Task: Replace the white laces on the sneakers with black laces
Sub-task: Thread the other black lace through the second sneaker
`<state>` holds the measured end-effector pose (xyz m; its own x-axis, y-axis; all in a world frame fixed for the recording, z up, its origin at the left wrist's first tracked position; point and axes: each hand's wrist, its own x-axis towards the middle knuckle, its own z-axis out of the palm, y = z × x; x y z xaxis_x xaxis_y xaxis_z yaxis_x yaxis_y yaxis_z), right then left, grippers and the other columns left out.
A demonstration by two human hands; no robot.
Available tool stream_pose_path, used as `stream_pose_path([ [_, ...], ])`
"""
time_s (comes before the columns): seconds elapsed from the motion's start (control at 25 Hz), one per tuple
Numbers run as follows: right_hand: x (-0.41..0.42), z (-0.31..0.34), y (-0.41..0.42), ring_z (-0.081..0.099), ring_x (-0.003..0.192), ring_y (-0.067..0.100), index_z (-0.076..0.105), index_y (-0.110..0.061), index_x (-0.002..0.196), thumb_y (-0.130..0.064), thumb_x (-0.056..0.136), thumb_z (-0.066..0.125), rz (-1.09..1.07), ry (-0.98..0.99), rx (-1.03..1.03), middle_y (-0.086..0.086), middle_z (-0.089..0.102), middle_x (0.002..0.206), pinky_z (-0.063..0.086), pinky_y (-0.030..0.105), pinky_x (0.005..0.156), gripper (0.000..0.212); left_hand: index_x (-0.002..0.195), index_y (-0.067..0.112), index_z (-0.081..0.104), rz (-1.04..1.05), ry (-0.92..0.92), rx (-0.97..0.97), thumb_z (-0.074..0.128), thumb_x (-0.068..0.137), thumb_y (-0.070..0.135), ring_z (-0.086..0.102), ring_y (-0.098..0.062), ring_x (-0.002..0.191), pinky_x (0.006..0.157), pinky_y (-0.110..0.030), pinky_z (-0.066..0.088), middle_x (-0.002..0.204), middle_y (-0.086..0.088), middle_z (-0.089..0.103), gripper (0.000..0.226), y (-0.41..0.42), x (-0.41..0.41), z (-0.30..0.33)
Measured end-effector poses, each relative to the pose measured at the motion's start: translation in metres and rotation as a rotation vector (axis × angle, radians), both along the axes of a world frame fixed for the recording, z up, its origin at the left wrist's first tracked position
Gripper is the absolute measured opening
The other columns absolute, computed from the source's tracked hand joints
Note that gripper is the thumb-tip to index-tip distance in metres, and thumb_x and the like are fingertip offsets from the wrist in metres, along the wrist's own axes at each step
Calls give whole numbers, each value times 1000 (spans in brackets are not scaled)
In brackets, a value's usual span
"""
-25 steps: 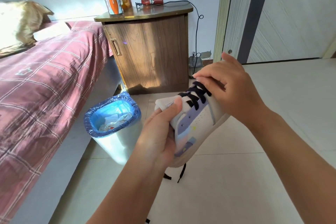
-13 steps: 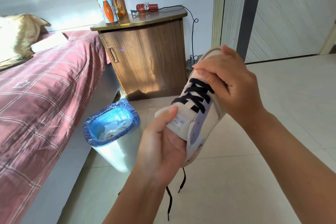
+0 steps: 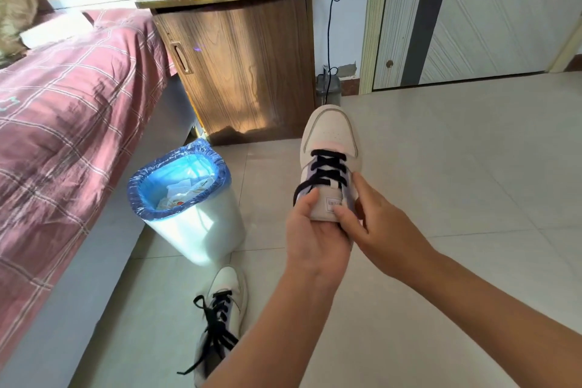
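I hold a white sneaker (image 3: 329, 132) with lilac side panels in front of me, toe pointing away. Black laces (image 3: 326, 170) cross its eyelets. My left hand (image 3: 310, 236) grips the heel end from below, thumb on the tongue beside the label. My right hand (image 3: 374, 220) grips the same end from the right, thumb over the tongue, one finger along the lilac side. A second white sneaker (image 3: 225, 302) lies on the floor under my left forearm, laced in black, with loose black lace ends (image 3: 201, 356) trailing toward me.
A white bin (image 3: 201, 230) with a blue liner and scraps inside stands left of the sneakers. A bed with a pink checked cover (image 3: 63, 123) fills the left. A wooden nightstand (image 3: 245, 72) stands behind, with a black cable (image 3: 329, 41) hanging beside it. Pale floor tiles (image 3: 456, 167) spread to the right.
The held sneaker has swung from tilted sideways to toe pointing away. My right hand slid from the toe and laces down to the tongue end. The second sneaker has come into view.
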<state>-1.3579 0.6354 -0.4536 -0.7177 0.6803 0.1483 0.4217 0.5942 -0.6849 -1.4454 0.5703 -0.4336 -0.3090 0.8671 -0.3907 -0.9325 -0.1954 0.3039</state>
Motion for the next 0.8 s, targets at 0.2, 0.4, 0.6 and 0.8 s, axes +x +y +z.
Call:
stream_pose_path([
  [0.2, 22, -44, 16, 62, 82, 31, 41, -5, 119, -12, 99, 32, 8, -532, 482, 11, 61, 100, 37, 31, 58, 24, 128, 2, 52, -228, 185, -250, 42, 96, 21, 54, -19, 119, 100, -26, 43, 126, -12, 59, 38, -7, 36, -36],
  [0.4, 79, -125, -3, 66, 69, 22, 56, -4, 109, -18, 82, 66, 330, -819, 478, 8, 66, 90, 39, 26, 48, 32, 99, 3, 68, -728, 611, -583, 54, 89, 14, 69, -22, 84, 64, -28, 56, 93, -11, 70, 20, -63, 42, -96],
  [0.6, 123, -191, -12, 61, 90, 26, 37, -9, 132, -9, 95, 40, 447, -933, 398, 6, 56, 109, 38, 32, 58, 36, 87, 12, 51, -801, 1487, -850, 45, 94, 19, 46, -10, 67, 57, -21, 38, 79, 2, 51, 12, -78, 34, -183],
  [0.8, 116, -192, -2, 58, 101, 29, 31, -17, 137, -33, 102, 30, 208, -787, 40, 7, 50, 128, 48, 37, 75, 39, 76, 16, 53, -956, 1488, -694, 54, 91, 35, 50, -15, 74, 71, -29, 40, 76, 4, 52, 24, -74, 78, -226],
])
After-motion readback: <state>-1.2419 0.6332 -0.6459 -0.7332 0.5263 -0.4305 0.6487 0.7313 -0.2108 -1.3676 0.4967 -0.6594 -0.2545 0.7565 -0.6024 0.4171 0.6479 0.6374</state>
